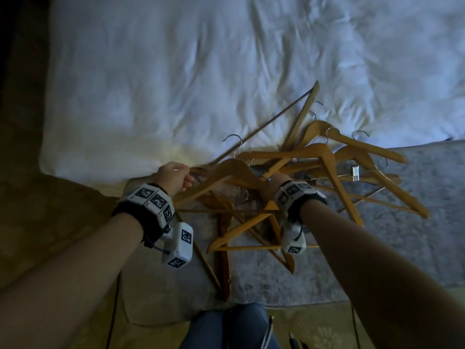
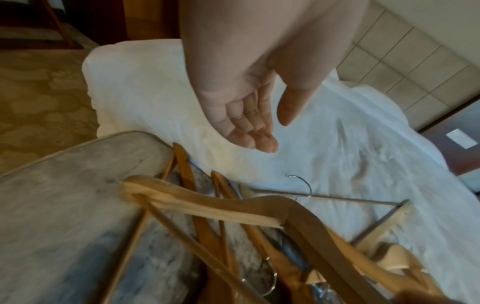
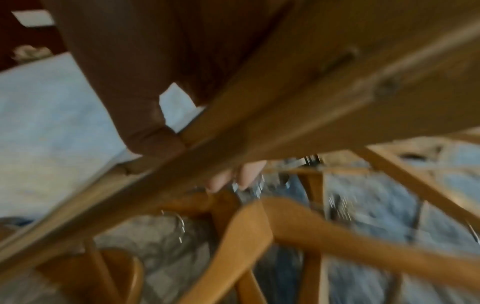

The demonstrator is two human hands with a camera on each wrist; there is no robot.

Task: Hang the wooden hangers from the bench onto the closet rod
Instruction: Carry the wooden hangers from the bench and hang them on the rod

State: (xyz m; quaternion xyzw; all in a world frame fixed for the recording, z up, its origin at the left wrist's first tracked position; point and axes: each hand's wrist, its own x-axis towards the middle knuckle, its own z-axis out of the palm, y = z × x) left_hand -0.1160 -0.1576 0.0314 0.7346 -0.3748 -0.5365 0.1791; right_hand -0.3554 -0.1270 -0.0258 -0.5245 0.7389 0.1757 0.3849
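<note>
A tangled pile of wooden hangers (image 1: 314,159) with metal hooks lies on the grey bench (image 1: 390,248), partly on the bed edge. My left hand (image 1: 176,177) hovers at the pile's left end, just above the bedding; in the left wrist view this hand (image 2: 246,123) has relaxed fingers and holds nothing. My right hand (image 1: 273,181) is sunk in the middle of the pile. In the blurred right wrist view its fingers (image 3: 233,179) curl round the broad arm of a wooden hanger (image 3: 285,102), the topmost one (image 1: 221,172). No closet rod is in view.
A bed with a rumpled white duvet (image 1: 201,71) lies directly behind the bench. Patterned carpet (image 1: 30,172) spreads to the left. My knees in blue jeans (image 1: 226,326) are at the bench's near edge. One hanger carries a metal clip (image 1: 355,173).
</note>
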